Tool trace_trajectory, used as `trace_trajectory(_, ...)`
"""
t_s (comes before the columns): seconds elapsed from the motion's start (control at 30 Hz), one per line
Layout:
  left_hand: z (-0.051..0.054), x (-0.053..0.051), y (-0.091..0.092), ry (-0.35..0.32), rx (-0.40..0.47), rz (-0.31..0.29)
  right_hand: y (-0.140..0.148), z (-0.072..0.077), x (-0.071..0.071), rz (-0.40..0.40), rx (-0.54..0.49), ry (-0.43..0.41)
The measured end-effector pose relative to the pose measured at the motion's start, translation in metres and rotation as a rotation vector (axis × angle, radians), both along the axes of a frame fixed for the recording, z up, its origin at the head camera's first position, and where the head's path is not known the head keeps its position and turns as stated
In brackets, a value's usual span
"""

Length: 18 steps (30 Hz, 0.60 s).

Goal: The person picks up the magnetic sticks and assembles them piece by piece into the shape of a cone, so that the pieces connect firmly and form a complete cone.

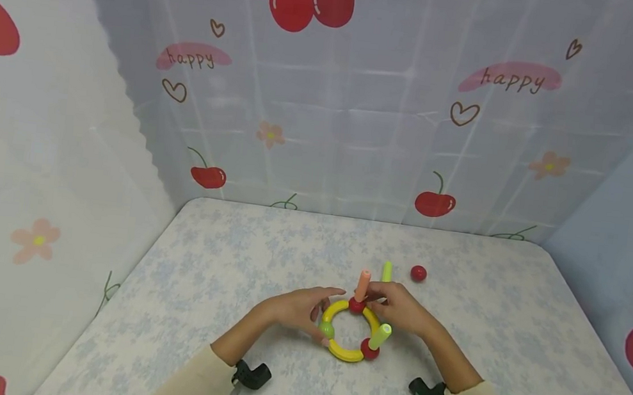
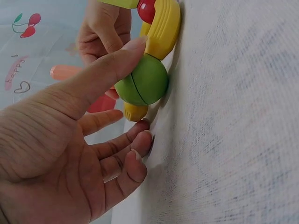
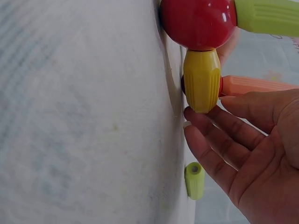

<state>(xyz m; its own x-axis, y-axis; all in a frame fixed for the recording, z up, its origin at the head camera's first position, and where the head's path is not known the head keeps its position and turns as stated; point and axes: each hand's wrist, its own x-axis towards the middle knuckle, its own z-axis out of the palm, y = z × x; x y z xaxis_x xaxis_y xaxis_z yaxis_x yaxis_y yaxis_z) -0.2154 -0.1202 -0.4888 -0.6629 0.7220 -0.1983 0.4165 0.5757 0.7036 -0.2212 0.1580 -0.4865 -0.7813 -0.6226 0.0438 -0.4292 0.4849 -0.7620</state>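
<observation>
A toy ring of curved yellow sticks (image 1: pixel 345 354) lies on the table, joined by a green ball (image 1: pixel 326 330) and two red balls. An orange stick (image 1: pixel 362 286) stands on the far red ball (image 1: pixel 356 306); a light green stick (image 1: pixel 380 337) rises tilted from the near red ball (image 1: pixel 370 350). At the ring's left, my left hand (image 1: pixel 301 308) touches a yellow stick beside the green ball with its thumb (image 2: pixel 135 44), other fingers relaxed. My right hand (image 1: pixel 398 306) is at the far right of the ring, fingers (image 3: pixel 224 144) extended by a yellow stick; their contact is partly hidden.
Beyond the right hand lies a loose light green stick (image 1: pixel 387 269), with a loose red ball (image 1: pixel 418 273) to its right. A pale flowered cloth covers the table (image 1: pixel 230 246). A cherry-print curtain (image 1: pixel 331 109) hangs behind and at the sides.
</observation>
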Motion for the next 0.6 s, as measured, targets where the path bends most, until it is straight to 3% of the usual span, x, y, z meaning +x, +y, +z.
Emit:
trace_trajectory(0.3, 0.0, -0.003, 0.002, -0.005, 0.027, 0.019, 0.008, 0.001, -0.004, 0.021, -0.02, -0.022)
trace_trajectory(0.6, 0.003, -0.007, -0.003, -0.058, 0.061, 0.037, 0.015, 0.0, -0.001, 0.027, -0.022, -0.071)
